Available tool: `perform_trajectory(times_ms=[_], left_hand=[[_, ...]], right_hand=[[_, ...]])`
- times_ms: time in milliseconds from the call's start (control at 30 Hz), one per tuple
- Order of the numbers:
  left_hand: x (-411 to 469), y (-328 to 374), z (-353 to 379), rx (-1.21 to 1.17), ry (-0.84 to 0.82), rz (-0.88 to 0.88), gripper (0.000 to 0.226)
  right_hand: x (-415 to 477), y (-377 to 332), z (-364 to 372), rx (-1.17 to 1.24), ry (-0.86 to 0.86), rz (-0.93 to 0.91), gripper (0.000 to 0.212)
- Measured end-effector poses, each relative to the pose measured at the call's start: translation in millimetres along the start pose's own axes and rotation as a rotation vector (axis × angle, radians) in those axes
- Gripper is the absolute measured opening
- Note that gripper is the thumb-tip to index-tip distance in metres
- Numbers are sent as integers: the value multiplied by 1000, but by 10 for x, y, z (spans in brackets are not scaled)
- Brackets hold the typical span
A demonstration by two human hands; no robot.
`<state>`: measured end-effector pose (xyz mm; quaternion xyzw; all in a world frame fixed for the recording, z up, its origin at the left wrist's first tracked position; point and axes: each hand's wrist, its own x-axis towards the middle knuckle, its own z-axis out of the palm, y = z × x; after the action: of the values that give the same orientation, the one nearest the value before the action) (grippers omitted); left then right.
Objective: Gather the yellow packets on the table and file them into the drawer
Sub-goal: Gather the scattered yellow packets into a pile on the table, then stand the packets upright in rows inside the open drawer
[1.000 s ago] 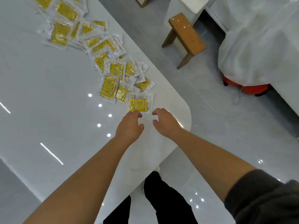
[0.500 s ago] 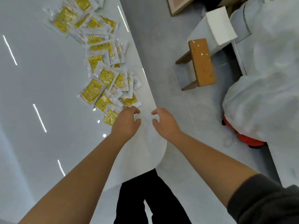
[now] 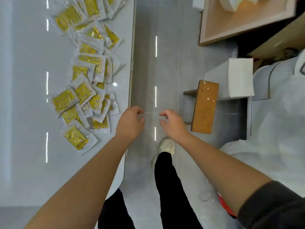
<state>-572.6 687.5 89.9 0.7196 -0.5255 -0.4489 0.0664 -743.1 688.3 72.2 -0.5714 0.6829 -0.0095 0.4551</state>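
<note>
Currently both hands hold nothing. The left hand (image 3: 130, 123) and the right hand (image 3: 173, 124) hang side by side, fingers loosely curled, with no packet in or between them. The left one hovers at the long edge of the glossy white table (image 3: 24, 113), just beside the nearest packets but touching none. The right one is out over the grey tiled floor (image 3: 145, 63).

The small yellow foil packets (image 3: 82, 92), each sealed in a white-bordered wrapper, lie in 1 loose, overlapping heap along that side of the table. The heap runs from beside the left hand to the top of the frame, where it is cut off.

By my reading the gathering is barely under way: nothing is in hand, the whole visible heap is left to collect, and no filed packet shows. The packets overlap too much to count.

No drawer can be picked out for certain. A shallow pale wood-framed tray (image 3: 239, 22) at top right is cut off, and I cannot tell whether it is the drawer. Near the right hand stands a small brown wooden stool (image 3: 204, 108) flecked with white, and beyond it a white rectangular box (image 3: 241, 76). White plastic sheeting (image 3: 280, 129) hides whatever lies beneath it. Black trousers (image 3: 170, 179), a pale shoe (image 3: 166, 144) and a dark grey sleeve (image 3: 272, 207) fill the bottom of the frame.
</note>
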Motion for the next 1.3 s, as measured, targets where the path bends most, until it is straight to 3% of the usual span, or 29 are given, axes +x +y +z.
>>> perform_trajectory(times_ms=[367,633,1067,1300], left_hand=[[602,716,30,-165,194,-152,33],[1181,784,-6,-220,120,-294,39],[2123,612,76,-154,155,-383,45],[2351,278,413,-67,242,-395,58]], right_hand=[[1043,-183,-837,-242,-150,-193,28],[1848,-482,-1002,-370,-299,-208,28],[2921,-820,-675,-597,-554,-295,49],[3309,-738,-421,-851,-595,-528,69]])
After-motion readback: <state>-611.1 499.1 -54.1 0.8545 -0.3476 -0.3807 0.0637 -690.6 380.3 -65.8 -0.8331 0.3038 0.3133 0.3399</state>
